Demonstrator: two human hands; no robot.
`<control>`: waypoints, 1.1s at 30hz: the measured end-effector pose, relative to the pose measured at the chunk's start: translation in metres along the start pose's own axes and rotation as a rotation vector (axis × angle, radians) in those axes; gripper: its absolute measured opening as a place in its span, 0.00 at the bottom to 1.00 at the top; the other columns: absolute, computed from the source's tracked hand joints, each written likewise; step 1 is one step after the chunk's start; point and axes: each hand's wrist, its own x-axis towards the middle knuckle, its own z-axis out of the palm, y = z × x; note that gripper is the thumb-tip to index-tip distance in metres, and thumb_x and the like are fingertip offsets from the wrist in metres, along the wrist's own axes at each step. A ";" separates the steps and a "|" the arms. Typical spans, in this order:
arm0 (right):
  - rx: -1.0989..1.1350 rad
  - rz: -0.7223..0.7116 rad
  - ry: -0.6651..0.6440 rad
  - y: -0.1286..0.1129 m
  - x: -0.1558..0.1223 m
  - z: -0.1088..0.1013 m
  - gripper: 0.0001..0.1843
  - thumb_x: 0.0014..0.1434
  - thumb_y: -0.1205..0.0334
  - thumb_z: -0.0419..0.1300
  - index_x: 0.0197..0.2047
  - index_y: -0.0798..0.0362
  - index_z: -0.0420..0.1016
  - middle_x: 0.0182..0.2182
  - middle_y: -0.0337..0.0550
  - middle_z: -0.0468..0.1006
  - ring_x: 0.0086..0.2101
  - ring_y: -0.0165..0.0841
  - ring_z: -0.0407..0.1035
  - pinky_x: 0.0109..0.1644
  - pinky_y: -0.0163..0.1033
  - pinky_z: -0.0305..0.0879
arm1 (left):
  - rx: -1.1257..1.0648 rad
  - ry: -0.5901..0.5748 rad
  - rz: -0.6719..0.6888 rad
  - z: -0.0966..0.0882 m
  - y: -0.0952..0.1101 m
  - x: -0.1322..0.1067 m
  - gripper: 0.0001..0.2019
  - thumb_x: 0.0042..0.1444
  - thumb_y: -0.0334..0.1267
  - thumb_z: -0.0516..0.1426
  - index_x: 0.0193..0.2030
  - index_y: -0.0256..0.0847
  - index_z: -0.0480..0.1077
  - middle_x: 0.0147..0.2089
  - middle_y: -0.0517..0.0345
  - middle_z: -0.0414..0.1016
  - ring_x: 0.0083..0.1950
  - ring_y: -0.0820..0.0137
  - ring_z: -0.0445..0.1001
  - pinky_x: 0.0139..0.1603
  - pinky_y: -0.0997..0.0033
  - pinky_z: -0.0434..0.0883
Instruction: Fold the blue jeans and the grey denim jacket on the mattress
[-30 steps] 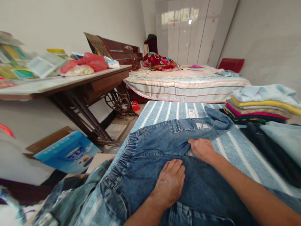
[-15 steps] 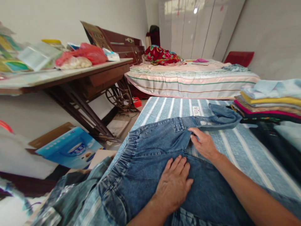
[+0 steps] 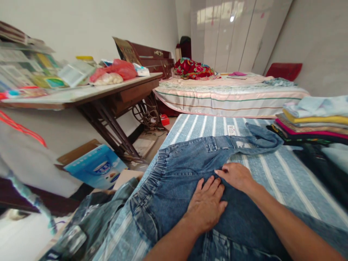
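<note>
A pair of blue denim jeans (image 3: pixel 185 185) with an elastic waistband lies spread on a blue-and-white striped bed cover (image 3: pixel 187 127). The waistband faces left, and the far leg bends into a loose fold at the right. Flat on the denim, below the crotch seam, rests my left hand (image 3: pixel 208 203) with its fingers stretched out. My right hand (image 3: pixel 236 176) has its fingers curled and pinched on the jeans at the crotch, close to the left fingertips. The near leg runs under both forearms and partly out of view.
A folded clothes stack (image 3: pixel 315 125) stands at the right, beside dark garments (image 3: pixel 320 166). Crumpled clothes (image 3: pixel 100 217) lie at the lower left, near a blue box (image 3: pixel 95 166). A cluttered sewing-machine table (image 3: pixel 108 92) stands left; another bed (image 3: pixel 231 98) lies beyond.
My right hand has moved from the far leg's inner edge toward me, to the crotch seam. My left hand stays flat on the jeans. The view has shifted slightly left.
</note>
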 end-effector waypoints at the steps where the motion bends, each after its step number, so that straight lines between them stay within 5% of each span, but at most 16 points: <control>1: 0.010 -0.020 -0.013 -0.001 0.003 0.001 0.20 0.57 0.47 0.53 0.21 0.49 0.73 0.22 0.42 0.75 0.27 0.35 0.70 0.28 0.36 0.54 | 0.001 0.000 -0.001 0.000 0.000 0.000 0.24 0.65 0.49 0.43 0.64 0.44 0.57 0.67 0.55 0.57 0.69 0.63 0.49 0.67 0.49 0.50; 8: 0.077 -0.122 0.034 -0.006 0.014 0.011 0.10 0.55 0.61 0.54 0.25 0.50 0.73 0.23 0.36 0.74 0.27 0.29 0.68 0.30 0.31 0.57 | 0.013 -0.006 -0.002 0.003 0.000 0.000 0.25 0.65 0.50 0.43 0.64 0.42 0.56 0.68 0.54 0.55 0.69 0.62 0.48 0.66 0.48 0.50; 18: 0.034 -0.265 0.156 -0.001 0.005 0.028 0.13 0.62 0.59 0.48 0.35 0.51 0.72 0.33 0.44 0.76 0.33 0.34 0.71 0.36 0.34 0.61 | -0.009 -0.015 0.002 0.005 -0.001 0.000 0.26 0.64 0.50 0.43 0.66 0.42 0.53 0.67 0.52 0.56 0.69 0.60 0.48 0.66 0.46 0.48; 25: 0.197 -0.280 0.277 -0.003 -0.039 0.014 0.15 0.64 0.60 0.44 0.41 0.50 0.72 0.38 0.44 0.78 0.39 0.33 0.72 0.43 0.37 0.67 | -0.022 -0.058 -0.035 0.003 0.000 0.000 0.27 0.64 0.50 0.44 0.66 0.41 0.53 0.70 0.48 0.48 0.71 0.59 0.42 0.67 0.47 0.47; 33: 0.241 -0.517 0.351 0.032 -0.069 0.062 0.18 0.61 0.64 0.49 0.51 0.50 0.72 0.50 0.47 0.75 0.51 0.37 0.69 0.55 0.46 0.68 | -0.090 -0.116 -0.077 0.001 0.000 0.000 0.29 0.62 0.50 0.46 0.67 0.43 0.50 0.71 0.45 0.45 0.71 0.57 0.42 0.66 0.44 0.50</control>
